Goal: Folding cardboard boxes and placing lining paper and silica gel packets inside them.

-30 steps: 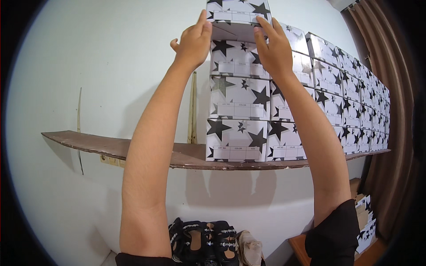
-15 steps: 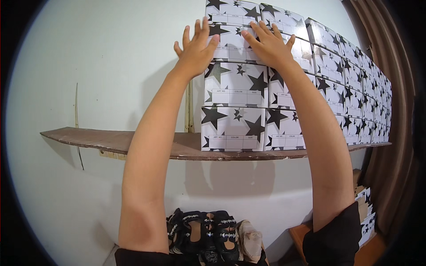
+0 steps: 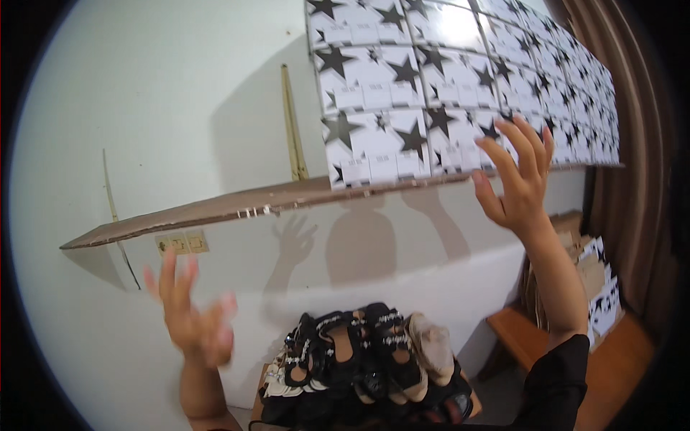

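My left hand [image 3: 190, 316] is raised low on the left, fingers apart and somewhat blurred, holding nothing. Its place is below the shelf, left of a pile of shoes [image 3: 343, 345]. On the right, my right hand [image 3: 519, 179] is up with spread, slightly curled fingers and nothing in them. It appears in front of the stacked shoe boxes [image 3: 377, 147], which are white with black stars; I cannot tell whether it touches them. The boxes stand in rows on a brown wall shelf [image 3: 237, 205].
Black sandals with shiny trim and a beige shoe [image 3: 431, 348] are heaped below the shelf. An orange-brown wooden bench [image 3: 611, 377] at the right bears flattened cardboard [image 3: 593, 276]. A brown curtain [image 3: 643, 215] hangs behind it. Wall sockets [image 3: 181, 243] sit under the shelf.
Both hands have left the upper boxes. The left dropped down and to the left, the right moved down and to the right. The view has tilted and shows more of the shoes.
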`<act>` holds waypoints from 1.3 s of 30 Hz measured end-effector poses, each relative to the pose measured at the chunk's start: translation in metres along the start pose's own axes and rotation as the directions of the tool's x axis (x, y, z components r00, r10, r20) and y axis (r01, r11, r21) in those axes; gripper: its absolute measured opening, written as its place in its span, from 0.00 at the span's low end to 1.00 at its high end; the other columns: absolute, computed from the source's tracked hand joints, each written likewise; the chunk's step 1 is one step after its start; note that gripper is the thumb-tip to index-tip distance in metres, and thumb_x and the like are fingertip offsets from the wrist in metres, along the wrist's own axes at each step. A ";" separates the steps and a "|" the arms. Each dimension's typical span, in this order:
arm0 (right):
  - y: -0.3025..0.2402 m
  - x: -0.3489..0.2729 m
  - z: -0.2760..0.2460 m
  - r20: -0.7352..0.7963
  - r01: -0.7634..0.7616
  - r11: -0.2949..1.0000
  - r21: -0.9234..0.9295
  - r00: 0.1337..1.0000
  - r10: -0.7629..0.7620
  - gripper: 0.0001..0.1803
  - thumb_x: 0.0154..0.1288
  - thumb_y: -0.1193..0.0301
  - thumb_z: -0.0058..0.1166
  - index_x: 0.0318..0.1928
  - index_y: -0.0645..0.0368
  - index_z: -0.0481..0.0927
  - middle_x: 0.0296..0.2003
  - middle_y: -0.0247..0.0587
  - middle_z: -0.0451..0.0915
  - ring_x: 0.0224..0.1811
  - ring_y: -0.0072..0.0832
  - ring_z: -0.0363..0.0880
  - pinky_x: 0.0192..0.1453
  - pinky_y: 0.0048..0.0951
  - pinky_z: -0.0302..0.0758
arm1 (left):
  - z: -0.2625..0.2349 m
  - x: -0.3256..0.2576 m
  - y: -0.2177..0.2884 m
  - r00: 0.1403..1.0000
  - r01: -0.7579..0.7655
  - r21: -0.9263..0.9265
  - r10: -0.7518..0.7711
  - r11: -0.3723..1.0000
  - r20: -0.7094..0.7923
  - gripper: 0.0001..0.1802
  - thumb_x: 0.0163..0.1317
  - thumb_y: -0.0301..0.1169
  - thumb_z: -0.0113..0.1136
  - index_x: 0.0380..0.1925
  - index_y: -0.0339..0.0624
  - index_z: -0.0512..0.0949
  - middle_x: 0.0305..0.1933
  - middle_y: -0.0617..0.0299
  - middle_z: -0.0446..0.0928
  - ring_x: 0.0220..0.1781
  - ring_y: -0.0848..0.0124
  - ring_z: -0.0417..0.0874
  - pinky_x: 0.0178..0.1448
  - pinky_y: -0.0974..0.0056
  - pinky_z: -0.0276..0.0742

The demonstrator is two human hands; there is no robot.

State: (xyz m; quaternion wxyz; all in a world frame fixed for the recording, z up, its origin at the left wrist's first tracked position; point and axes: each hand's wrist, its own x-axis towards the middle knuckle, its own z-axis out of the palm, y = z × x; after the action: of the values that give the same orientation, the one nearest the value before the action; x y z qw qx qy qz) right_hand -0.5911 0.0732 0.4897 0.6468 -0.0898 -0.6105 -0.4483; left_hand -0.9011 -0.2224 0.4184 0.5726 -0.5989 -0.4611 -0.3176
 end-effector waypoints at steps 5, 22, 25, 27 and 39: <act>-0.075 -0.089 -0.086 0.131 -0.114 0.993 0.033 0.985 0.108 0.14 0.48 0.66 0.57 0.40 0.47 0.80 0.49 0.39 0.73 0.59 0.40 0.64 0.68 0.48 0.48 | -0.031 -0.125 0.053 0.977 -0.198 0.017 0.199 0.980 -0.080 0.20 0.60 0.47 0.44 0.37 0.47 0.81 0.55 0.50 0.72 0.65 0.47 0.63 0.70 0.37 0.36; -0.155 -0.245 -0.353 0.413 -0.722 0.524 -0.452 0.351 0.840 0.19 0.44 0.73 0.61 0.41 0.55 0.78 0.48 0.46 0.70 0.56 0.46 0.64 0.59 0.43 0.63 | 0.020 -0.235 0.242 0.890 0.456 -0.609 -0.319 0.649 0.325 0.18 0.58 0.44 0.44 0.37 0.45 0.77 0.45 0.56 0.74 0.56 0.54 0.70 0.67 0.43 0.50; -0.105 -0.264 -0.398 0.353 -0.718 0.453 -0.528 0.299 0.886 0.19 0.45 0.74 0.61 0.42 0.57 0.77 0.48 0.46 0.70 0.56 0.45 0.64 0.59 0.42 0.62 | 0.045 -0.211 0.302 0.902 0.431 -0.727 -0.283 0.534 0.327 0.20 0.58 0.42 0.44 0.38 0.40 0.77 0.46 0.51 0.74 0.55 0.50 0.70 0.65 0.42 0.54; -0.067 -0.273 -0.423 0.327 -0.733 0.384 -0.561 0.230 0.917 0.19 0.47 0.73 0.60 0.43 0.57 0.76 0.48 0.47 0.70 0.54 0.45 0.65 0.58 0.41 0.62 | 0.068 -0.194 0.355 0.906 0.421 -0.753 -0.269 0.505 0.326 0.19 0.58 0.42 0.44 0.37 0.39 0.77 0.45 0.51 0.74 0.54 0.50 0.70 0.64 0.42 0.55; 0.037 -0.389 -0.500 0.522 -0.574 0.355 -0.738 -0.152 0.839 0.27 0.52 0.64 0.57 0.55 0.49 0.71 0.62 0.50 0.59 0.69 0.53 0.45 0.65 0.68 0.38 | 0.163 -0.144 0.673 0.703 0.681 -0.679 0.015 0.274 0.711 0.20 0.50 0.34 0.60 0.47 0.49 0.77 0.52 0.65 0.74 0.61 0.64 0.68 0.68 0.45 0.43</act>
State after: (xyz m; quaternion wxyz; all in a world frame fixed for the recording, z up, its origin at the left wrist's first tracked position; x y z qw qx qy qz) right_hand -0.1540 -0.0537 0.0476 0.3324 -0.7105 -0.6190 0.0403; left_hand -0.3626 -0.0354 -0.0006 -0.1294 -0.7542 -0.4759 -0.4335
